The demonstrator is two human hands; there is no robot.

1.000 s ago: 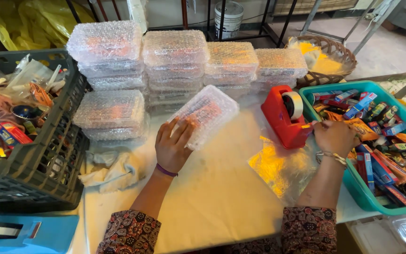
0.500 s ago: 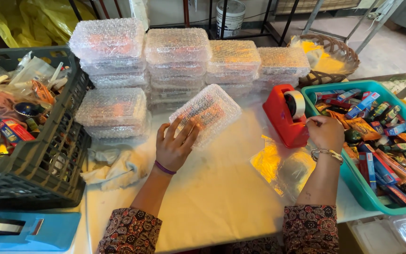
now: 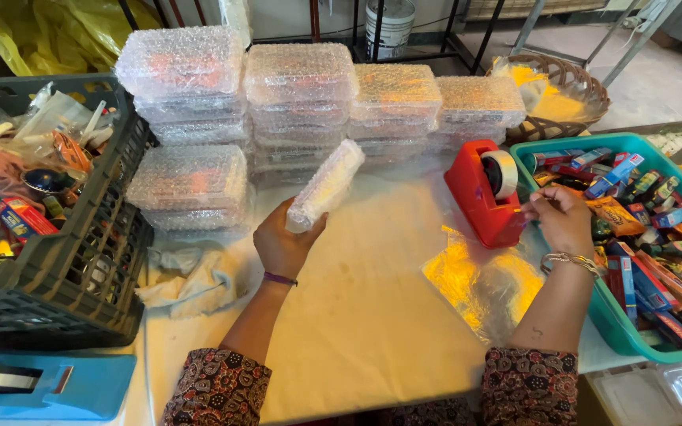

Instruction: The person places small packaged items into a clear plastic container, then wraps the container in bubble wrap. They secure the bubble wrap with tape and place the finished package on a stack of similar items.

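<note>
My left hand (image 3: 282, 241) grips a bubble-wrapped box (image 3: 326, 184) by its lower end and holds it tilted on edge above the white table (image 3: 372, 315). My right hand (image 3: 560, 218) is at the front of a red tape dispenser (image 3: 485, 193), fingers pinched at the tape end by its blade. The roll of clear tape (image 3: 501, 173) sits on top of the dispenser. Stacks of bubble-wrapped boxes (image 3: 301, 95) stand in rows just behind the held box.
A dark plastic crate (image 3: 73, 260) of mixed packets stands at the left, with a blue dispenser (image 3: 41, 383) in front of it. A teal tub (image 3: 633, 331) of small colourful packets is at the right. Clear film (image 3: 479, 280) lies on the table, and a wicker basket (image 3: 570, 95) behind.
My left hand has turned the wrapped box from lying flat to standing on edge. My right hand moved left from the teal tub to the tape dispenser.
</note>
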